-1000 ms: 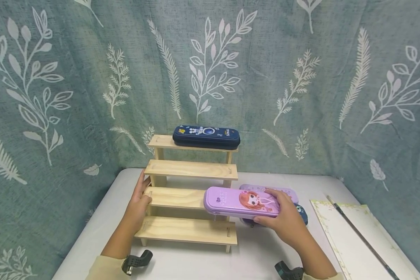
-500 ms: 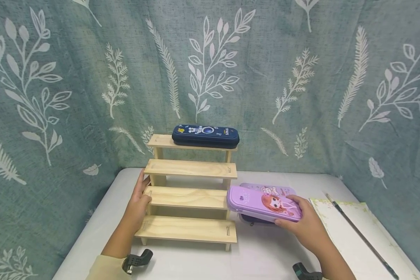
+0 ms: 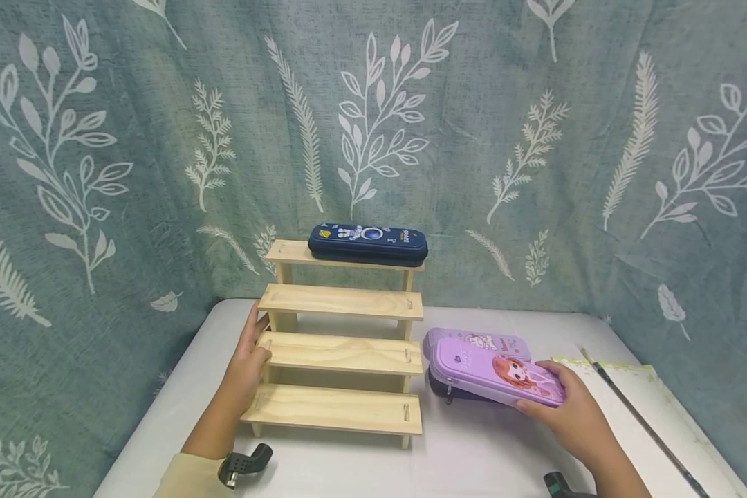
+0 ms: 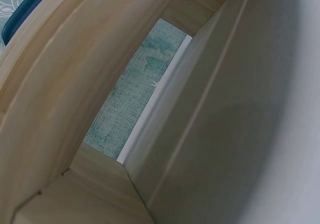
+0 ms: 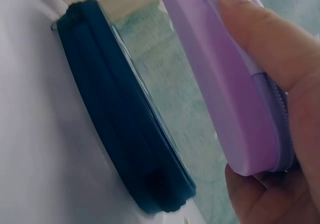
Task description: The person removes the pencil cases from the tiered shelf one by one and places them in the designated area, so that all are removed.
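Note:
A purple pencil case with a red-haired girl printed on its lid is gripped at its right end by my right hand. In the right wrist view, it hangs apart above a dark blue pencil case lying on the table. Behind it lies another purple pencil case, partly hidden. My left hand holds the left side of a wooden tiered stand, thumb on one shelf and fingers by the upright. On the top shelf rests a navy space-print pencil case.
A white sheet with a floral border lies at the right, a long-handled brush across it. The white table ends against a green leaf-patterned cloth backdrop.
My right hand has carried the purple pencil case to the right, away from the stand's shelves and over the other cases. The left hand stays on the stand.

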Motion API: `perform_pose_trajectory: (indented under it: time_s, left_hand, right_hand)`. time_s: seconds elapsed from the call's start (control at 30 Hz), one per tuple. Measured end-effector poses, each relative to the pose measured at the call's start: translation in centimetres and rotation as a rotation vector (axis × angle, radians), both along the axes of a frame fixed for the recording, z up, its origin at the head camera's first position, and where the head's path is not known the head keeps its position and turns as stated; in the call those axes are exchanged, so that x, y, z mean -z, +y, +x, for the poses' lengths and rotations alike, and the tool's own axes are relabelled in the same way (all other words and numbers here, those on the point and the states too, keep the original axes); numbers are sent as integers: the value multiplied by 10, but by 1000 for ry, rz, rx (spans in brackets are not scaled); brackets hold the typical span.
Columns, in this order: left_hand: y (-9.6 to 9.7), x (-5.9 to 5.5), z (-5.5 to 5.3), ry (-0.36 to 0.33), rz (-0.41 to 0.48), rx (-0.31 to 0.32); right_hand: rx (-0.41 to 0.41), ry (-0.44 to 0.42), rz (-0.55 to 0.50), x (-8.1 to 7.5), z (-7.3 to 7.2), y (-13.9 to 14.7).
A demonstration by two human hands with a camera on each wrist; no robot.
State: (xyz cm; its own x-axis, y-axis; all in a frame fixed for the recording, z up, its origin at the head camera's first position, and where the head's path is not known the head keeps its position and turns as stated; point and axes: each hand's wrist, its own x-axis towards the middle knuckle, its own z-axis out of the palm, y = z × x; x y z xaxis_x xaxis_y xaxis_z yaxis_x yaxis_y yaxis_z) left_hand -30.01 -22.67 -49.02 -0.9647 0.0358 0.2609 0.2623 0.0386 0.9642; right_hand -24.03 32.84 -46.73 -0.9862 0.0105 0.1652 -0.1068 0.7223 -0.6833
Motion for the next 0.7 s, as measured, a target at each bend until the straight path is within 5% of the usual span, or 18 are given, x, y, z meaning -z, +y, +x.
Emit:
perform_pose_trajectory:
  time_s: [0.7]
  left_hand:
    - [-1,1,-1,0,-21,-7]
  right_hand:
    - [-71,-1,110,32,10,18]
